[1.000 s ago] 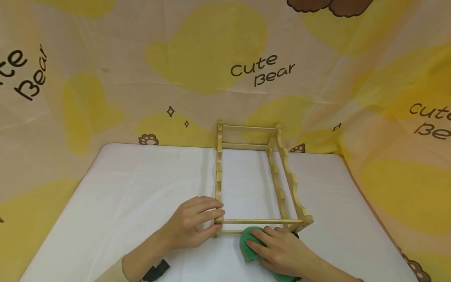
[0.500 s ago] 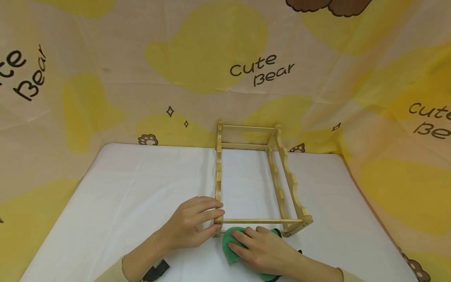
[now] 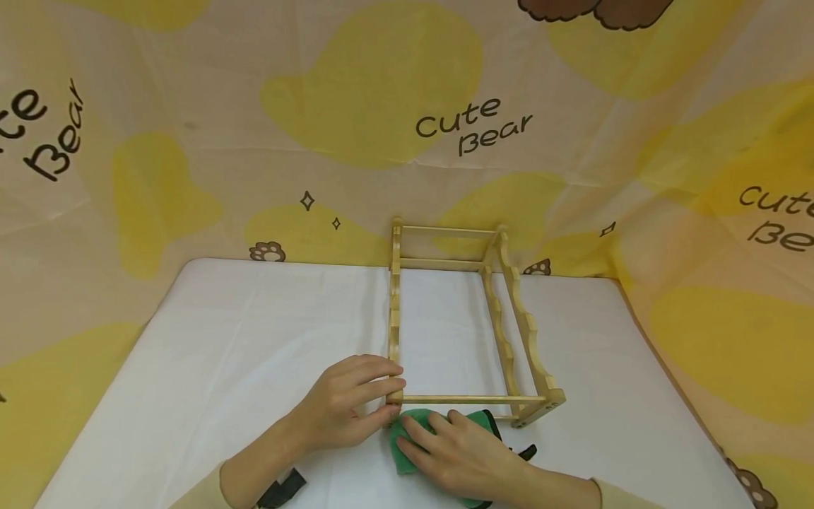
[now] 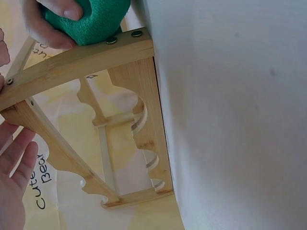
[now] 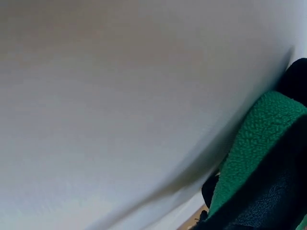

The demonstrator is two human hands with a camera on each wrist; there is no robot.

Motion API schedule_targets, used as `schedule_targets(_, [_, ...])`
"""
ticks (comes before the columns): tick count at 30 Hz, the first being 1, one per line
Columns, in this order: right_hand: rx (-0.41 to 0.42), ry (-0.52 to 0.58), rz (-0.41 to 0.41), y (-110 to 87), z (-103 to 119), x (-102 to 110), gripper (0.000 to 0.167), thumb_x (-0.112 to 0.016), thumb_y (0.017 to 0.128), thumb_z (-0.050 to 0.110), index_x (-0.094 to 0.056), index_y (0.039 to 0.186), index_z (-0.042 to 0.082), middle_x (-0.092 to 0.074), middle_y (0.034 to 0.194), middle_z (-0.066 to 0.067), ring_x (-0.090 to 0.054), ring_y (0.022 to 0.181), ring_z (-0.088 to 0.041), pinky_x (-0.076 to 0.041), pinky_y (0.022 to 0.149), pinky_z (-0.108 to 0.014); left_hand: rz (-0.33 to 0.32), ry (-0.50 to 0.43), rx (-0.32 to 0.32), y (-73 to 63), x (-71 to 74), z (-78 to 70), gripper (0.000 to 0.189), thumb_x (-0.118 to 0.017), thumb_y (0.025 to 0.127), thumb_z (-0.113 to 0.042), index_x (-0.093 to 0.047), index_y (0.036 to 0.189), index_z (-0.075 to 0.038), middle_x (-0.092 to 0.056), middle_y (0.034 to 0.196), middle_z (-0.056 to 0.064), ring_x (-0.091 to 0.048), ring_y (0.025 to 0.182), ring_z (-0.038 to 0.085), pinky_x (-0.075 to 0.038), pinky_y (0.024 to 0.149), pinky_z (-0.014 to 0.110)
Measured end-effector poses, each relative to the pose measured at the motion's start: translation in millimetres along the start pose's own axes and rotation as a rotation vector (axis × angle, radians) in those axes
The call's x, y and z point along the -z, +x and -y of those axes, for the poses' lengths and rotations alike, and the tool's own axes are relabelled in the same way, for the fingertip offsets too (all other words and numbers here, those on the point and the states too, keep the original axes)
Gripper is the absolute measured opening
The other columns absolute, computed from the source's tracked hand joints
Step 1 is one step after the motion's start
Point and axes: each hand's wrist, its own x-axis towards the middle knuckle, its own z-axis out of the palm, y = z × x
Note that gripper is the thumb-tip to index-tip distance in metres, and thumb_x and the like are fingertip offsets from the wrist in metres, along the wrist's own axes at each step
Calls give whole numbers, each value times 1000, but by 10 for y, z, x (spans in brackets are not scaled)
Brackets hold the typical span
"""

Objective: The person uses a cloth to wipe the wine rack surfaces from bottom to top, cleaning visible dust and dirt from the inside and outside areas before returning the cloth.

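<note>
A light wooden rack (image 3: 529, 338) with scalloped side pieces stands on the white table in the head view. My left hand (image 3: 346, 404) grips its near left corner, fingertips over the upright and thumb at the front. With bent fingers my right hand (image 3: 467, 456) holds a green, black-edged terry cloth (image 3: 402, 463) against the rack's near end, close to my left thumb. The left wrist view shows the bunched cloth (image 4: 98, 21) touching the end piece of the rack (image 4: 72, 62), beside its screws. In the right wrist view the cloth (image 5: 264, 129) shows its black trim, and the right hand is hidden.
A black strap-like piece (image 3: 282, 490) lies by the left forearm. A small black tab (image 3: 528, 452) sticks out beside the right wrist. Patterned yellow fabric (image 3: 356, 92) hangs behind the white tabletop (image 3: 273, 318) and along its sides.
My right hand has slid leftward with the cloth along the rack's near end, from the right part to the left corner. The left hand and the rack have stayed put.
</note>
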Motion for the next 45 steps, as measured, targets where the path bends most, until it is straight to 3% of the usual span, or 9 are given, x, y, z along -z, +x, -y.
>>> schedule_targets(7, [-35, -28, 30, -23, 40, 23, 56, -17, 113, 11, -67, 136, 21, -59, 138, -6, -62, 78, -17, -50, 49, -23, -12, 2, -13, 0, -5, 13, 20, -70, 99, -19, -76, 112, -6, -75, 112, 8, -73, 102, 24, -61, 92, 37])
schedule_targets(11, [-43, -12, 88, -68, 47, 63, 33, -51, 110, 19, -67, 138, 19, -58, 140, -7, -60, 78, -15, -47, 48, -21, -9, 2, -13, -5, -5, 16, 20, -69, 100, -20, -76, 113, -6, -75, 113, 9, -73, 102, 25, -61, 92, 37])
schedule_targets(14, [-44, -6, 126, -131, 42, 82, 48, -76, 95, 32, -66, 141, 20, -56, 144, -8, -58, 77, -14, -45, 48, -20, -7, -4, -9, -8, -6, 19, 20, -69, 100, -19, -76, 113, -6, -75, 113, 9, -72, 103, 25, -61, 92, 37])
schedule_targets(19, [-52, 0, 148, -302, 16, 95, 62, -82, 88, 37, -63, 145, 20, -54, 149, -9, -58, 80, -14, -44, 49, -19, -6, -9, -8, -8, -12, 20, 20, -69, 100, -20, -76, 113, -6, -75, 113, 9, -72, 103, 25, -61, 92, 36])
schedule_targets(24, [-96, 41, 113, -484, -5, 91, 36, -53, 108, 26, -66, 141, 18, -56, 146, -10, -58, 83, -17, -45, 50, -21, -15, -9, -13, -6, -17, 22, 20, -69, 99, -19, -76, 112, -6, -75, 113, 9, -72, 102, 25, -61, 91, 36])
schedule_targets(28, [-132, 55, 98, -611, -12, 90, 63, -10, 115, 17, -69, 136, 17, -59, 142, -10, -60, 86, -19, -47, 50, -23, -20, -11, -15, -1, -24, 23, 19, -70, 99, -19, -76, 112, -5, -75, 113, 9, -73, 101, 25, -61, 90, 36])
schedule_targets(31, [-151, 52, 95, -690, -16, 101, 72, -1, 114, 17, -70, 134, 16, -59, 141, -11, -60, 87, -20, -44, 49, -23, -24, -8, -17, -2, -27, 23, 19, -70, 99, -19, -76, 111, -6, -75, 112, 9, -73, 101, 25, -61, 90, 36])
schedule_targets(39, [-168, 46, 44, -901, -43, 110, 55, -29, 114, 43, -72, 131, 13, -62, 137, -12, -59, 90, -21, -39, 49, -22, -28, -9, -20, -6, -28, 20, 18, -70, 98, -18, -76, 111, -6, -75, 112, 9, -73, 100, 25, -61, 89, 35])
schedule_targets(45, [-189, 59, 53, -1033, -60, 126, 63, -46, 102, 64, -72, 130, 13, -62, 136, -13, -59, 93, -22, -35, 49, -20, -33, 0, -25, -6, -31, 19, 19, -69, 99, -18, -76, 110, -5, -75, 111, 9, -73, 100, 25, -61, 90, 35])
